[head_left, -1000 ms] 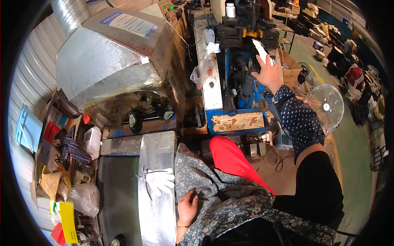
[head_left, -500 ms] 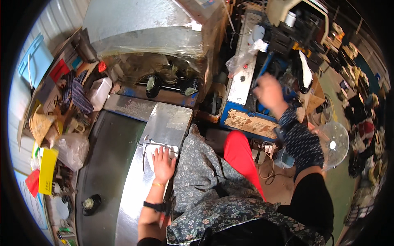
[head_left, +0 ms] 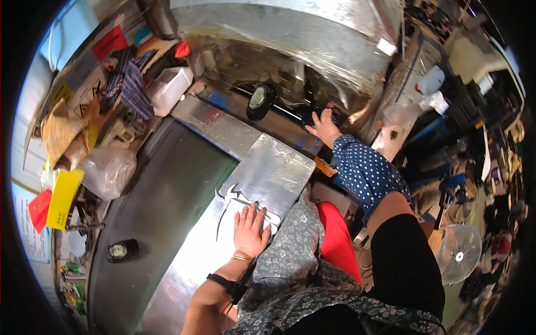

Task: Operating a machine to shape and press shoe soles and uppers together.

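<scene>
My left hand lies flat, fingers stretched out, on a stack of thin white cut pieces with narrow curved strips at their edge. These rest on a bare metal plate beside a dark conveyor belt. Farther off, my right hand reaches to the machine's opening, fingers apart over a black shoe that they partly hide. How firmly they touch it does not show. Left of it, another black shoe with a pale top sits on the ledge. A similar black shoe lies on the belt.
A metal hood with a clear plastic curtain hangs over the far end of the belt. Along the left stand a white bin, a plastic bag and a yellow box. A fan stands at right.
My right hand has moved left from the blue-framed bench to the black shoe at the opening. The view has turned right. My left hand stays on the white pieces.
</scene>
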